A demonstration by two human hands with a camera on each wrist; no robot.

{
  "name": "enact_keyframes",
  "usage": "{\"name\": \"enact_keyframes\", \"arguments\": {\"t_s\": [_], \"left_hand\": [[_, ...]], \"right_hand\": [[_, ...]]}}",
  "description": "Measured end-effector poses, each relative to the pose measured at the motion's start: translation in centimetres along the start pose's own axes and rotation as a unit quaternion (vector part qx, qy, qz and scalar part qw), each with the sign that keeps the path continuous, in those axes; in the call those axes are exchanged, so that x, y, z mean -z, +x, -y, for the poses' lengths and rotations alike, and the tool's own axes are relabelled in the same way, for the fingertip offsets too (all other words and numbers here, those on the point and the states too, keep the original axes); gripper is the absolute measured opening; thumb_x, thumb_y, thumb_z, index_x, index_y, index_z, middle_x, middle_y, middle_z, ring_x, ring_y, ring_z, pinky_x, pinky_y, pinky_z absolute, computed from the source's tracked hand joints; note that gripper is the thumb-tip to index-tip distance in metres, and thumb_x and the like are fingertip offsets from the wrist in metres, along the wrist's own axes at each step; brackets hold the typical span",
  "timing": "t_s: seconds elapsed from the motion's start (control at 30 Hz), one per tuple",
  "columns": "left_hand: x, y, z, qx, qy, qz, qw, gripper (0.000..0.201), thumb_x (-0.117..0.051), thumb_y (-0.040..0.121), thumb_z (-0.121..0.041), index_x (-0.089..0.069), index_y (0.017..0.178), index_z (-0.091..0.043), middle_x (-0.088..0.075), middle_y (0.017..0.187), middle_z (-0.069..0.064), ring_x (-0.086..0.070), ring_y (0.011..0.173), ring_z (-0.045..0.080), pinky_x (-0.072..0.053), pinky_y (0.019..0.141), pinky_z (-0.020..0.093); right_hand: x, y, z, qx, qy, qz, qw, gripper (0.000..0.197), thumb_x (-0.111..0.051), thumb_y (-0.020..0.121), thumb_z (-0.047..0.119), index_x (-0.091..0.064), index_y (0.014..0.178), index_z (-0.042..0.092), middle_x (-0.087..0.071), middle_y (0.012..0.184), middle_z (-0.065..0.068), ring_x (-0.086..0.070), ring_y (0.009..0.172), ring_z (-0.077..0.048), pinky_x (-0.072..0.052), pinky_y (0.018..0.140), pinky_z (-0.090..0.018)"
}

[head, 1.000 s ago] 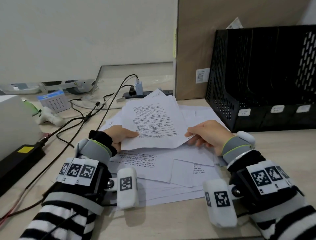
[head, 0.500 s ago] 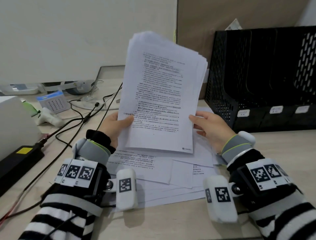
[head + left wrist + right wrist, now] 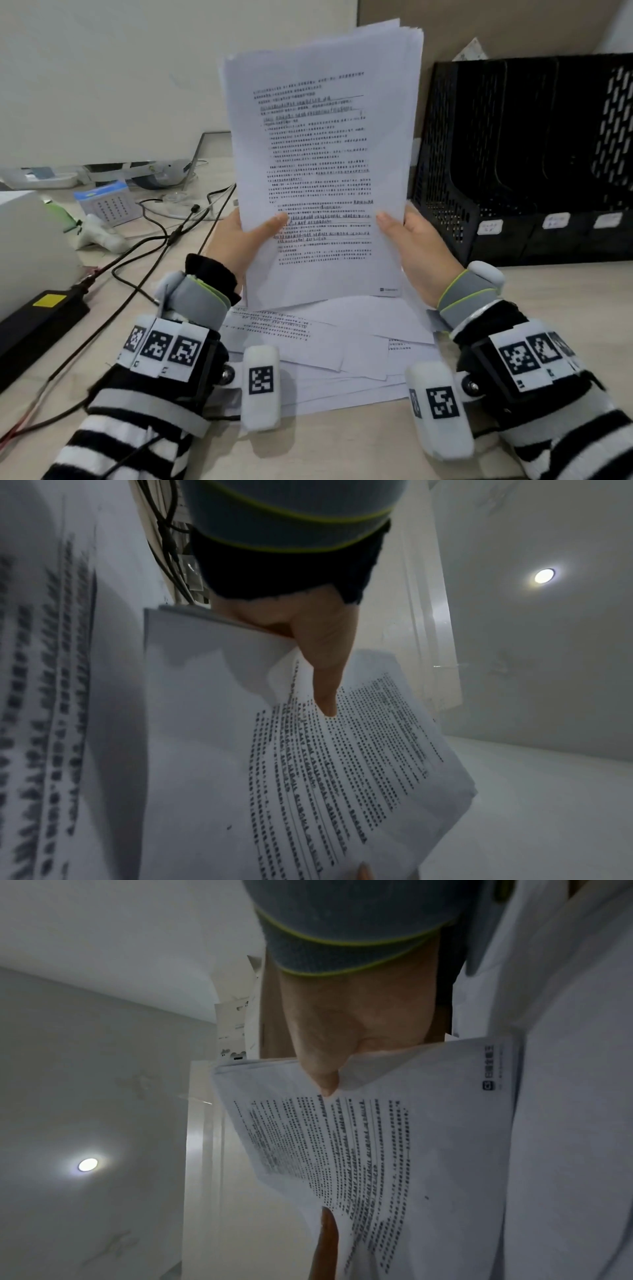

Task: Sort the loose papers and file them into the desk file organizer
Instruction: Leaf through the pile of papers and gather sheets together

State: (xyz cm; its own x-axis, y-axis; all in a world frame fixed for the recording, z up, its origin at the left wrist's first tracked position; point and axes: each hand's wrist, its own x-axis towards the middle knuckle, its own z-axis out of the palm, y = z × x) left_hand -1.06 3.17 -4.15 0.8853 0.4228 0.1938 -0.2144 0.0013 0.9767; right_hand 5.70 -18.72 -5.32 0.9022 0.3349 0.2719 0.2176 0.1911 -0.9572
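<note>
Stack of white printed paper sheets (image 3: 322,164): upright above desk, pinched at lower edges by left hand (image 3: 239,240) and right hand (image 3: 416,241), thumbs on front. Loose white sheets (image 3: 329,346): flat beneath. Black mesh desk file organizer (image 3: 524,161): right, apart.

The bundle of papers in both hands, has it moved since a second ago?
Yes. The bundle of papers has been lifted off the loose sheets on the desk and tipped upright, its top now above the black file organizer.

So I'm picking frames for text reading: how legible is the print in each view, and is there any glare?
Head view: white printed paper stack evenly lit, print soft. Left wrist view: near sheet smeared, round ceiling lamp flares. Right wrist view: dim, print blurred.
</note>
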Motion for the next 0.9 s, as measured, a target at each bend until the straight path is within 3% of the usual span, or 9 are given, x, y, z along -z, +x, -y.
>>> {"name": "enact_keyframes", "arguments": {"t_s": [0.1, 0.27, 0.37, 0.47, 0.57, 0.63, 0.77, 0.83, 0.9], "left_hand": [[-0.2, -0.1, -0.1, 0.006, -0.02, 0.0, 1.0, 0.02, -0.07, 0.082, -0.008, -0.065, 0.098, -0.019, -0.075, 0.092, -0.001, -0.072, 0.078, 0.017, -0.057, 0.068, 0.032], [-0.8, -0.4, -0.6, -0.019, -0.023, -0.023, 0.999, 0.01, -0.069, 0.083, -0.006, -0.068, 0.089, -0.013, -0.075, 0.078, -0.002, -0.072, 0.07, 0.017, -0.058, 0.065, 0.033], [-1.0, -0.6, -0.6, -0.015, -0.013, -0.01, 1.0, 0.012, -0.075, 0.079, -0.014, -0.07, 0.089, -0.016, -0.075, 0.085, 0.001, -0.071, 0.079, 0.023, -0.058, 0.073, 0.039], [-0.5, -0.6, -0.1, 0.043, 0.01, 0.056, 0.997, 0.041, -0.079, 0.069, -0.024, -0.068, 0.108, -0.015, -0.073, 0.104, 0.006, -0.07, 0.094, 0.025, -0.056, 0.08, 0.039], [-0.3, -0.7, 0.7, 0.111, 0.058, 0.099, 0.987, 0.028, -0.072, 0.08, -0.009, -0.066, 0.107, -0.013, -0.072, 0.108, 0.009, -0.072, 0.084, 0.019, -0.059, 0.07, 0.032], [-0.1, -0.4, 1.2, 0.129, 0.081, 0.059, 0.987, 0.014, -0.067, 0.084, -0.006, -0.067, 0.096, -0.013, -0.072, 0.101, 0.01, -0.071, 0.077, 0.02, -0.057, 0.064, 0.031], [1.0, 0.7, 1.6, 0.114, 0.068, -0.057, 0.989, 0.013, -0.064, 0.088, -0.005, -0.065, 0.1, -0.008, -0.068, 0.106, 0.013, -0.065, 0.095, 0.029, -0.051, 0.088, 0.04], [2.1, 1.5, 1.9, 0.109, 0.055, -0.133, 0.984, 0.022, -0.062, 0.089, -0.005, -0.063, 0.111, -0.007, -0.065, 0.11, 0.013, -0.061, 0.097, 0.026, -0.049, 0.089, 0.036], [3.6, 2.3, 2.3, 0.115, 0.065, -0.203, 0.97, 0.029, -0.063, 0.088, -0.009, -0.061, 0.117, -0.007, -0.064, 0.113, 0.01, -0.06, 0.102, 0.024, -0.048, 0.093, 0.035]], "right_hand": [[0.0, 0.0, -0.2, -0.006, -0.011, 0.005, 1.0, 0.02, -0.051, 0.097, 0.016, -0.059, 0.115, 0.022, -0.068, 0.117, -0.002, -0.065, 0.108, -0.02, -0.051, 0.094, -0.04], [-0.1, -0.1, -0.1, -0.002, 0.006, -0.015, 1.0, 0.017, -0.052, 0.097, 0.012, -0.063, 0.1, 0.024, -0.07, 0.109, 0.0, -0.066, 0.104, -0.021, -0.05, 0.096, -0.045], [-0.2, -0.3, 0.0, -0.002, 0.015, -0.012, 1.0, 0.016, -0.055, 0.095, 0.013, -0.063, 0.103, 0.025, -0.07, 0.111, 0.001, -0.067, 0.104, -0.021, -0.051, 0.095, -0.044], [-0.1, -0.3, -0.5, -0.031, 0.01, 0.003, 0.999, 0.018, -0.06, 0.091, 0.012, -0.064, 0.108, 0.02, -0.07, 0.114, -0.004, -0.066, 0.107, -0.023, -0.049, 0.097, -0.047], [0.2, -0.2, -1.1, -0.057, -0.001, 0.0, 0.998, 0.017, -0.06, 0.092, 0.013, -0.065, 0.107, 0.019, -0.07, 0.113, -0.004, -0.067, 0.106, -0.024, -0.05, 0.097, -0.047], [0.2, 0.0, -1.3, -0.061, -0.004, -0.012, 0.998, 0.014, -0.058, 0.093, 0.015, -0.066, 0.104, 0.019, -0.071, 0.11, -0.003, -0.067, 0.103, -0.023, -0.052, 0.094, -0.043], [0.8, 0.6, -1.4, -0.054, -0.073, -0.097, 0.991, 0.014, -0.054, 0.094, 0.024, -0.065, 0.095, 0.016, -0.07, 0.097, 0.0, -0.063, 0.089, -0.014, -0.047, 0.074, -0.019], [1.8, 0.8, -1.5, -0.054, -0.155, -0.17, 0.972, 0.011, -0.054, 0.091, 0.022, -0.064, 0.093, 0.018, -0.066, 0.097, 0.002, -0.058, 0.09, -0.014, -0.042, 0.07, -0.022], [2.7, 0.7, -1.5, -0.086, -0.244, -0.191, 0.947, 0.02, -0.056, 0.089, 0.018, -0.061, 0.109, 0.015, -0.058, 0.109, 0.0, -0.054, 0.1, -0.017, -0.041, 0.081, -0.025]]}}
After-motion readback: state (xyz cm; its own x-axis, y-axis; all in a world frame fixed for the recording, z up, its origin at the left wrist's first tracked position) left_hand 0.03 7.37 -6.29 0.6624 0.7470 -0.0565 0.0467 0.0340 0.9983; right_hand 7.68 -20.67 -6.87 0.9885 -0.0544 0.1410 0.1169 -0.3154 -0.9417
